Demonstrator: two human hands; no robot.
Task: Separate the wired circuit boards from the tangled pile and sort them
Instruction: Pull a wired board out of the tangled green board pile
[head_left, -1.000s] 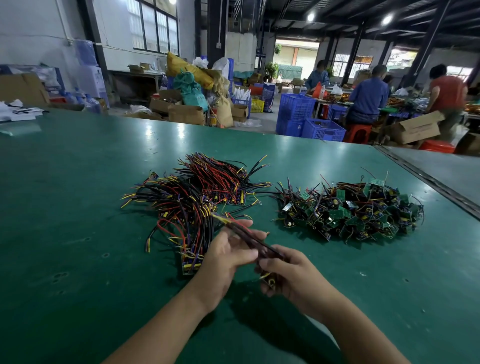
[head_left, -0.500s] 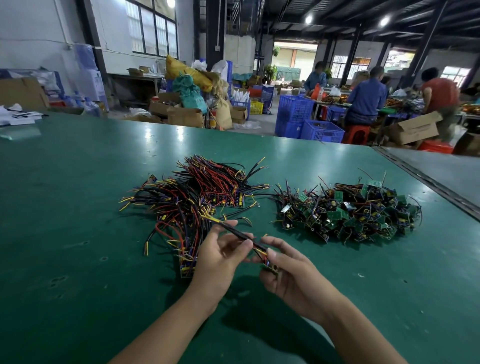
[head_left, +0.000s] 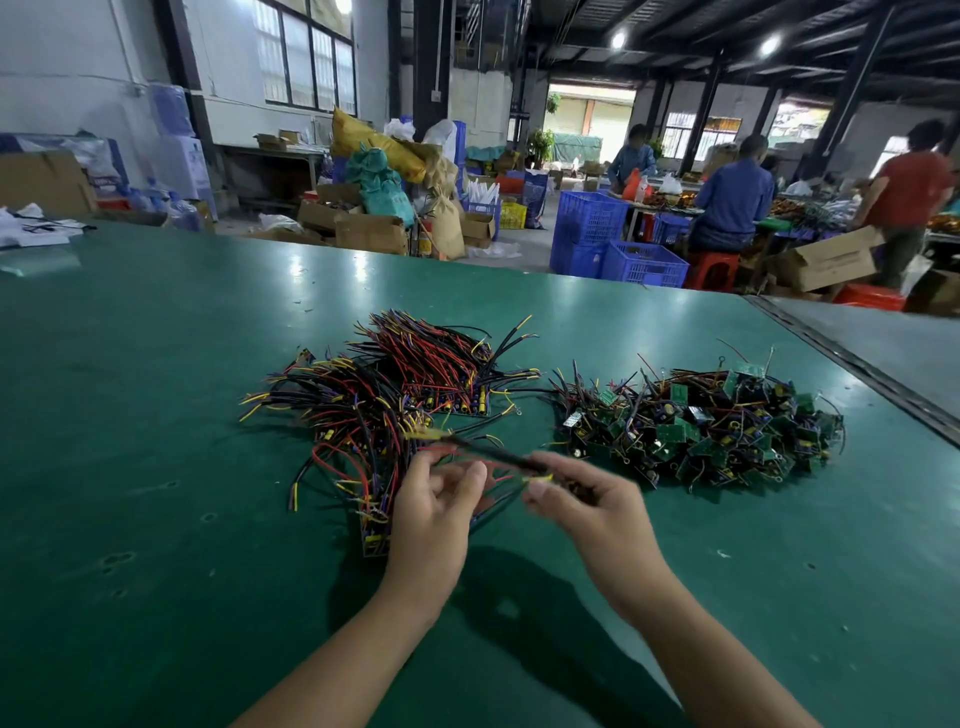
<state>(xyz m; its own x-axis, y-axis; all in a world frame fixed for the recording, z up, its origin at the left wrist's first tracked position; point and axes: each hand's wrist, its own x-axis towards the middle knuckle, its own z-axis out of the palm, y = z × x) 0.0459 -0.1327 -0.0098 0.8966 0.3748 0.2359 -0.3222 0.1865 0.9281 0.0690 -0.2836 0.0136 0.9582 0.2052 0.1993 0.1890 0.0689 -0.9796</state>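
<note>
Our right grip (head_left: 587, 501) pinches a wired board (head_left: 491, 455) just over the bench (head_left: 156, 415), between left pile (head_left: 395, 384) and right pile (head_left: 701, 421), its wires slanting past our left grip (head_left: 436, 501), too blurred to tell whether it holds them.

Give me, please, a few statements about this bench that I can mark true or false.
1. The right hand grips a wire bundle. True.
2. The board pile lies left of the wire pile. False: it lies to the right of it.
3. Both piles lie on a green table. True.
4. The blue crates stand on the table. False: they stand on the floor beyond its far edge.
</note>
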